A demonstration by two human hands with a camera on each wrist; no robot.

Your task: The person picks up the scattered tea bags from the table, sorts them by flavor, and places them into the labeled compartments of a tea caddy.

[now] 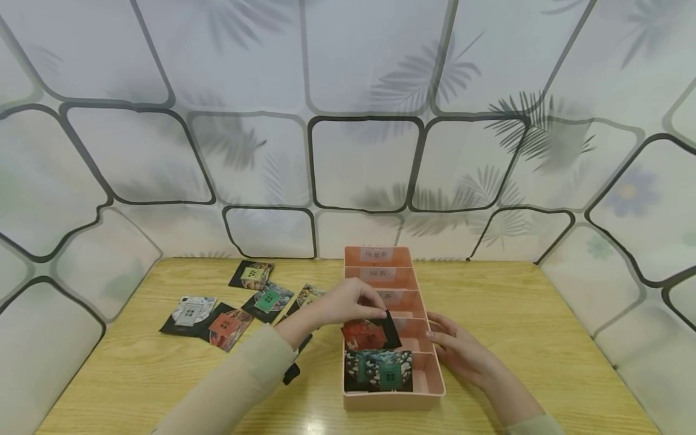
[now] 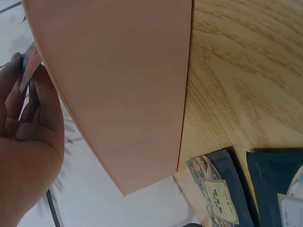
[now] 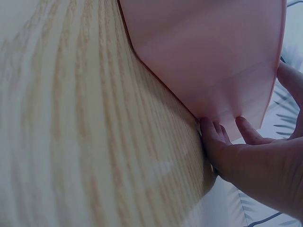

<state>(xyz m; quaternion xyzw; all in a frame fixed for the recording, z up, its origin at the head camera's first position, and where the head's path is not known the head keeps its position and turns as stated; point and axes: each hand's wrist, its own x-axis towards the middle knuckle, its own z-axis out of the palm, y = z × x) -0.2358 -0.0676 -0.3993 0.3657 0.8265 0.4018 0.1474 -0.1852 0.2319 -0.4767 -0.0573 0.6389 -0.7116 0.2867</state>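
My left hand (image 1: 348, 304) pinches the top corner of a red-and-black sachet (image 1: 365, 334) over the pink divided box (image 1: 388, 402). That sachet hangs tilted at the compartment behind the front one; its red edge shows between finger and thumb in the left wrist view. In the front compartment lie overlapping dark sachets with green labels (image 1: 390, 376). My right hand (image 1: 464, 351) rests against the box's right side, fingertips (image 3: 240, 119) touching the outer wall and one digit up at the rim. The box's far compartments carry paper labels (image 1: 376, 255) with writing.
To the left on the wooden table (image 1: 130, 368) lie several more sachets: a yellow-labelled one (image 1: 253, 275), a green-labelled one (image 1: 269, 300), a red-labelled one (image 1: 225, 325) and a white-labelled one (image 1: 188, 314). Others are partly hidden under my left forearm. A patterned backdrop (image 1: 364, 163) stands behind the table.
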